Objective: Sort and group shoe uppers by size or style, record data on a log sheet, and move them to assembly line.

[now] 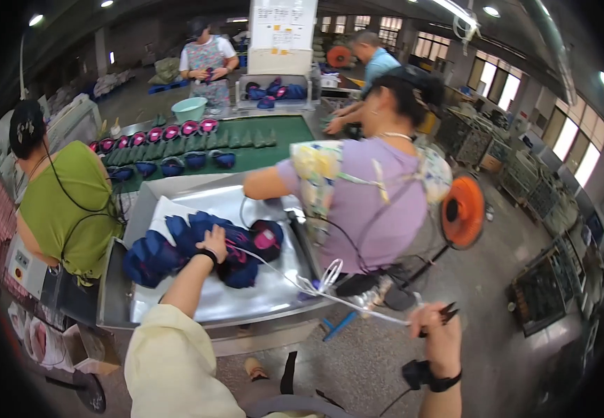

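Observation:
In the metal tray [291,296] before me lies a row of dark blue fabric shoe uppers [150,258] with pink parts. My left hand [213,244] lies on them, fingers spread over the fabric. From beside that hand a white cord [364,308] runs right, with a looped tangle midway, to my right hand [437,329]. The right hand is raised beyond the tray's right side, its fingers closed round the cord and a small dark pointed tool that looks like snips [449,313]. An upper with a pink lining [267,239] lies at the tray's right.
A person in purple [385,202] sits close at the right, one arm over the tray. Another in green [65,209] sits left. Rows of shoe pieces cover a green table [274,150]; two people work beyond. An orange fan [463,211] stands at right.

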`<action>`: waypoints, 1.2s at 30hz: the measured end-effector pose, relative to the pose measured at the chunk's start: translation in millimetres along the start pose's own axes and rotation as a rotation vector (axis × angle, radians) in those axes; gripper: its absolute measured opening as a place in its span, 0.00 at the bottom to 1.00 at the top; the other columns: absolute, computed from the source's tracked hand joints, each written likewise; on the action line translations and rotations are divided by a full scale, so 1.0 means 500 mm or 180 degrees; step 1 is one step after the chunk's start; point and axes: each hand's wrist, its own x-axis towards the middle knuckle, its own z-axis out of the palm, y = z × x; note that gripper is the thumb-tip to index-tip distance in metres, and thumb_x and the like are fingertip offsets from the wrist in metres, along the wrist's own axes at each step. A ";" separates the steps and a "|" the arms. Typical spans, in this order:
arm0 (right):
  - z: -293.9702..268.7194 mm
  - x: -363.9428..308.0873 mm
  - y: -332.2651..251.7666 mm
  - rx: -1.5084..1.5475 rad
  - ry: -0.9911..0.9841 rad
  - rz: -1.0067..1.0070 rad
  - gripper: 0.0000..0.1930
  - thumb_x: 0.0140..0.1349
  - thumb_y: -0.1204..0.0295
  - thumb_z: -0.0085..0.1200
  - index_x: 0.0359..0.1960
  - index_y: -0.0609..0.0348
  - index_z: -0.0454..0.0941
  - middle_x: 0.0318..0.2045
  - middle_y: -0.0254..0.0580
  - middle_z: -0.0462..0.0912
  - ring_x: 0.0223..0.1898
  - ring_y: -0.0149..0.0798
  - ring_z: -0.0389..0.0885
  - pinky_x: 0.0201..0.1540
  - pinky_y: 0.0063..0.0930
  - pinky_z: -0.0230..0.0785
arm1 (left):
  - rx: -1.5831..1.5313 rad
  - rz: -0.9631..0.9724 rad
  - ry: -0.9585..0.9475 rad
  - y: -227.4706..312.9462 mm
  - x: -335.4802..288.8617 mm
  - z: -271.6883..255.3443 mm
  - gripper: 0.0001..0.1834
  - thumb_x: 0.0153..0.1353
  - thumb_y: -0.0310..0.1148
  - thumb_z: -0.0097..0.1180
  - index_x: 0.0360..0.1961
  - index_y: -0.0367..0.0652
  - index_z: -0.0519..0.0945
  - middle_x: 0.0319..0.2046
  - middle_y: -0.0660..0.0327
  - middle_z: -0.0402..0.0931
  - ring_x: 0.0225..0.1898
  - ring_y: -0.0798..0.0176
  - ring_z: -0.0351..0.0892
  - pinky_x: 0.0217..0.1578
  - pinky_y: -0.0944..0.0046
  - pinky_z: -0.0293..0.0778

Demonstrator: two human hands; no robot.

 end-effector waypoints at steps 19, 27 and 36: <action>-0.800 -0.304 0.074 0.0222 0.1414 -0.0236 0.13 0.63 0.62 0.41 0.27 0.58 0.68 0.24 0.43 0.78 0.32 0.34 0.73 0.41 0.32 0.63 | -0.1836 0.5260 -0.2270 1.329 -0.658 0.107 0.25 0.56 0.41 0.52 0.51 0.36 0.66 0.40 0.53 0.75 0.38 0.57 0.76 0.28 0.70 0.73; -1.223 -0.377 0.259 -0.0231 0.3175 0.1849 0.14 0.64 0.65 0.38 0.30 0.64 0.70 0.32 0.49 0.79 0.26 0.33 0.79 0.19 0.18 0.62 | -0.5356 0.1504 -0.5702 1.799 -0.577 0.057 0.11 0.61 0.27 0.38 0.41 0.36 0.70 0.42 0.50 0.72 0.39 0.56 0.77 0.33 0.66 0.76; -1.506 -0.181 0.578 0.1174 0.3002 0.2587 0.13 0.63 0.65 0.40 0.27 0.61 0.69 0.16 0.35 0.72 0.14 0.30 0.69 0.17 0.21 0.57 | -0.5228 0.1624 -0.5950 2.234 -0.483 -0.007 0.12 0.46 0.15 0.38 0.32 0.39 0.69 0.27 0.58 0.71 0.35 0.54 0.75 0.35 0.64 0.76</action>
